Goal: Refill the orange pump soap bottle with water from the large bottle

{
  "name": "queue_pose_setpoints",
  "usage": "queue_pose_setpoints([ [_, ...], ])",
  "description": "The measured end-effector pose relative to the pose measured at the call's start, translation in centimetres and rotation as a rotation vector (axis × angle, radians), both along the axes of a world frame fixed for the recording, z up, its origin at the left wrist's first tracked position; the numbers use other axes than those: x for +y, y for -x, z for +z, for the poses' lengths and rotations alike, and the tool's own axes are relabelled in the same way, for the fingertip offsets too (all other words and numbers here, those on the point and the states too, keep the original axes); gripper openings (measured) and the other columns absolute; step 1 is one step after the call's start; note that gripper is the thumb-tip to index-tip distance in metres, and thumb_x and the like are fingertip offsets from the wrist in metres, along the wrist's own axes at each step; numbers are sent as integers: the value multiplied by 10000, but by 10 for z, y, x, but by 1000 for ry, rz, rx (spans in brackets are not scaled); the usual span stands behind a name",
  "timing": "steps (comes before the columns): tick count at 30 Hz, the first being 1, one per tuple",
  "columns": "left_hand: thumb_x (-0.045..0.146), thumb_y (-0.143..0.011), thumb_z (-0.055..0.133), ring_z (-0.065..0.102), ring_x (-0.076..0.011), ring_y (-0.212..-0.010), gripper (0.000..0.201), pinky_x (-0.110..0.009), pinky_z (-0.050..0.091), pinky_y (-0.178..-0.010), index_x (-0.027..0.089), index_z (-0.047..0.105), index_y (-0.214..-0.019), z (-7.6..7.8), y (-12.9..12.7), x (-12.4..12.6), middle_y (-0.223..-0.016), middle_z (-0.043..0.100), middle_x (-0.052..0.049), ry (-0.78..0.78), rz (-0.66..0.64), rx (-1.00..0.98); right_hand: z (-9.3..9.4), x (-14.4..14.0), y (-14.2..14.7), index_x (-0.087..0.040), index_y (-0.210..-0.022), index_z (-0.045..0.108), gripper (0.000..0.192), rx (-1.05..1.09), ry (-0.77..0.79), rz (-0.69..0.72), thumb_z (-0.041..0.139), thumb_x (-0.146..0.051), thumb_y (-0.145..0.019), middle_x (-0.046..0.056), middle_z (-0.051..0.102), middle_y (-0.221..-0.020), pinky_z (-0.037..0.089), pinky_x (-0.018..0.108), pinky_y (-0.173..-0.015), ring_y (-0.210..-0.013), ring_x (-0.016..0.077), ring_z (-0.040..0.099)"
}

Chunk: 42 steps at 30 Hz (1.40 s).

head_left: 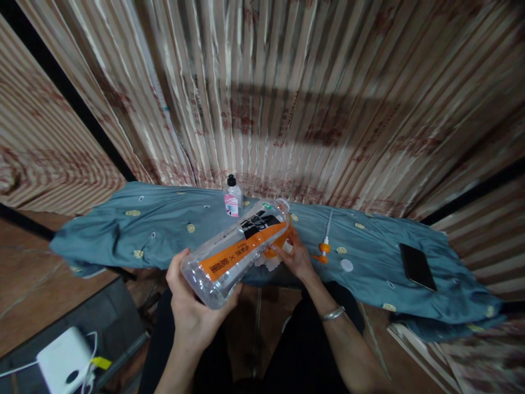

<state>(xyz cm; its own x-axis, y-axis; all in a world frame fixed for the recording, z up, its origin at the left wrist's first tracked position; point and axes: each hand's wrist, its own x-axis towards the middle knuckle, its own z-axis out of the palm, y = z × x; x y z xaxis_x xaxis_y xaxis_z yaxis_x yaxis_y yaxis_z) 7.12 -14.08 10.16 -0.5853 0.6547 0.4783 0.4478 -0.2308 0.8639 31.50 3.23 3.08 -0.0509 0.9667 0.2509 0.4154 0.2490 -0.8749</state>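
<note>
My left hand [199,309] is wrapped round the base of a large clear plastic bottle [241,251] with an orange, silver and black label. The bottle is tilted, its neck pointing up and to the right. My right hand [296,254] is closed beside the neck, on an orange container [282,241] that the bottle mostly hides. Below it shows crumpled, whitish, see-through material [268,261]. An orange pump head [324,250] with a clear tube lies on the cloth to the right. Near it lies a white round disc [346,265].
A small clear bottle [232,200] with a black cap stands at the back of the blue-green cloth [164,219]. A flat black device [417,266] lies at the right. Lower left, a white box [65,358] with cables rests on a dark surface. Striped curtains hang behind.
</note>
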Motion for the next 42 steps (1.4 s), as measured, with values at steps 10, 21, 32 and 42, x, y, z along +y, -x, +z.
queue_pose_setpoints([
  [10, 655, -782, 1087, 862, -389, -1273, 1039, -575, 794, -1054, 375, 595, -1654, -3, 7, 7, -1480, 765, -99, -16, -22, 24, 8, 8, -19, -242, -1611, 754, 959, -24, 31, 83, 971, -789, -854, 194, 912, -1496, 731, 687, -1189, -1355, 475, 905],
  [21, 659, -730, 1117, 831, -378, -1272, 1127, -618, 747, -1154, 426, 577, -1691, -9, 8, 8, -1490, 750, -88, 9, 3, 30, 12, -1, -10, -267, -1645, 720, 864, -86, 37, 93, 1006, -604, -902, 163, 912, -1490, 740, 650, -1187, -1367, 459, 902],
  [32, 797, -697, 1075, 820, -368, -1266, 1173, -583, 736, -1150, 328, 588, -1656, -20, 14, 11, -1489, 728, -115, -14, 32, 60, 7, 4, -7, -283, -1657, 702, 859, -58, 53, 72, 994, -531, -888, 144, 925, -1475, 749, 626, -1177, -1367, 440, 905],
  [42, 858, -681, 1062, 813, -382, -1312, 1241, -600, 697, -1201, 313, 558, -1676, -9, 7, 7, -1531, 725, -134, 55, 30, -9, 0, 11, 2, -245, -1619, 699, 861, -13, 66, 76, 940, -611, -878, 144, 946, -1419, 740, 605, -1190, -1328, 422, 921],
])
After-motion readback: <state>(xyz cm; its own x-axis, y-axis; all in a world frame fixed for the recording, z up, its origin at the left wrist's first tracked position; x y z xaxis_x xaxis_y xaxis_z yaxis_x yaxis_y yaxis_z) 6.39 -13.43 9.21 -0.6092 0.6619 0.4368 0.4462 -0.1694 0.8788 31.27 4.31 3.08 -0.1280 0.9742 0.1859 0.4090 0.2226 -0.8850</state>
